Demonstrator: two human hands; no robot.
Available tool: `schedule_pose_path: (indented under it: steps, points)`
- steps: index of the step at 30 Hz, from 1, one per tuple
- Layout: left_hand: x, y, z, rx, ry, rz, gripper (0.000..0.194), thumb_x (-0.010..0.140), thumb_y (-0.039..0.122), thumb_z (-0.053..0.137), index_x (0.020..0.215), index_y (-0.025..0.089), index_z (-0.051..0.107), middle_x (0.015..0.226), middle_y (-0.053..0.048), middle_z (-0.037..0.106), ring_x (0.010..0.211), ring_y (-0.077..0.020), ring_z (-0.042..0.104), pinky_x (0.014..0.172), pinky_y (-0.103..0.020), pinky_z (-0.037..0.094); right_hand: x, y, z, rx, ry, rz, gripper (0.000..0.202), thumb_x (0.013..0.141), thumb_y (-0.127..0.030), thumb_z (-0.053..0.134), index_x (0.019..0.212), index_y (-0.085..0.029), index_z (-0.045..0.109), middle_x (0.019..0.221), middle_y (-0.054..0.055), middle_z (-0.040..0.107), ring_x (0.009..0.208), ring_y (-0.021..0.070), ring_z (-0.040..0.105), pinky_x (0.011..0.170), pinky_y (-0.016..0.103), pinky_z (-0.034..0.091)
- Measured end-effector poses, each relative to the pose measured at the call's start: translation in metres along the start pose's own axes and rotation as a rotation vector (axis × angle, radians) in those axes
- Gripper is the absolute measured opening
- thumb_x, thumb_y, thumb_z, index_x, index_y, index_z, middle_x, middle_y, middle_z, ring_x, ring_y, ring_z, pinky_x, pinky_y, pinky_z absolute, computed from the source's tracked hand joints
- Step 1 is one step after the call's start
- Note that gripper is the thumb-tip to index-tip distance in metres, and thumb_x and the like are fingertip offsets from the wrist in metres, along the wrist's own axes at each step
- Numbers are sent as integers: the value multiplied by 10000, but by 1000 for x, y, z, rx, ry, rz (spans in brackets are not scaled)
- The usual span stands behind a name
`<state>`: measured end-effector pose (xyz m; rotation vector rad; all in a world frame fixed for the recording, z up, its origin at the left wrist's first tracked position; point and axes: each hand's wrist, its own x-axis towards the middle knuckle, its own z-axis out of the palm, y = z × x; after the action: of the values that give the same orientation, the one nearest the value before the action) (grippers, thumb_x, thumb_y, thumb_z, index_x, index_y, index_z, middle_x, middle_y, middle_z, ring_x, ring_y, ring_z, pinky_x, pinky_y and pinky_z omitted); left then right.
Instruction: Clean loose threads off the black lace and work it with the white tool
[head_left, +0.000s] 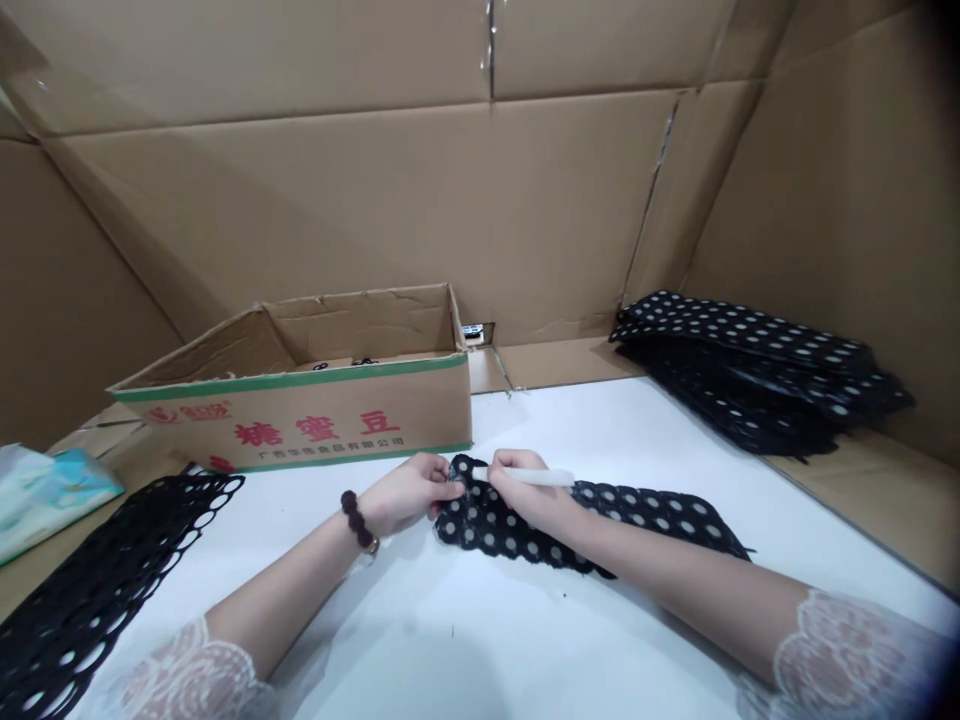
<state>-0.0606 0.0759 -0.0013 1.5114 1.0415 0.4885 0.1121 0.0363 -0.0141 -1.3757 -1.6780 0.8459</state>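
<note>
A black strip with rows of pale round spots [660,508] lies slantwise on the white tabletop, its left end slightly raised. My left hand [405,497], with a dark beaded bracelet at the wrist, pinches that end between thumb and fingers. In my right hand [525,492] is a white pen-like tool [551,478], gripped like a pen, its tip pointing left at the strip near my left fingers. My right forearm crosses above the strip and hides part of it. I cannot tell whether the tool's tip touches the strip.
Behind my left hand stands an open cardboard box [322,415] with a few small black pieces inside. Black sheets full of open holes [97,570] lie at left, beside a pale blue-and-white packet [52,500]. More spotted black strips [750,360] are piled at right. Cardboard walls [375,200] surround the table.
</note>
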Motion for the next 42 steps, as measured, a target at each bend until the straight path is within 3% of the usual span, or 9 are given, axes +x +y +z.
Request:
schedule_pose_path:
  steps: [7,16,20,25,30,33,42]
  points:
    - [-2,5,0,-106,9,-47,283,592,306,670,622,136,445,513,48,444,468,-62,421,473,-198,314,-1,2,1,-13,-80,8,236,726,-254,414,506,-171,413,480,-29,414,494,89,391,466,213,280]
    - [-1,1,0,-98,81,-37,323,564,327,679,633,144,422,538,53,429,483,-56,399,477,-186,289,0,3,2,-56,-91,-14,257,758,-283,390,531,-168,423,501,-29,425,502,87,400,473,207,287]
    - [-4,-2,9,-9,178,26,239,624,295,612,638,152,421,529,55,425,479,-65,401,475,-189,286,2,8,4,-100,-117,-33,276,784,-325,384,556,-173,410,510,-31,419,499,85,393,473,204,283]
    - [-14,-2,30,194,382,138,49,717,207,480,696,164,473,631,9,547,591,-114,507,562,-219,345,-1,3,8,-264,-92,-68,228,788,-320,405,608,-181,409,553,-17,452,506,98,390,500,229,245]
    - [-24,2,38,356,445,224,79,748,199,452,674,182,475,621,14,549,574,-122,488,578,-232,330,-5,-7,16,-520,-72,-80,177,807,-282,371,677,-184,440,590,18,492,507,129,433,519,254,233]
    - [-26,2,35,401,446,238,104,744,211,463,643,185,455,562,27,503,518,-114,427,542,-230,289,-4,-8,19,-480,-50,-66,164,801,-283,377,694,-180,448,596,26,499,533,143,461,533,259,259]
    - [-6,-5,18,295,324,127,142,740,297,480,736,166,424,630,27,491,596,-99,468,562,-199,340,-2,-4,-1,-63,-43,15,298,800,-288,285,529,-179,344,473,-28,374,470,81,385,471,200,307]
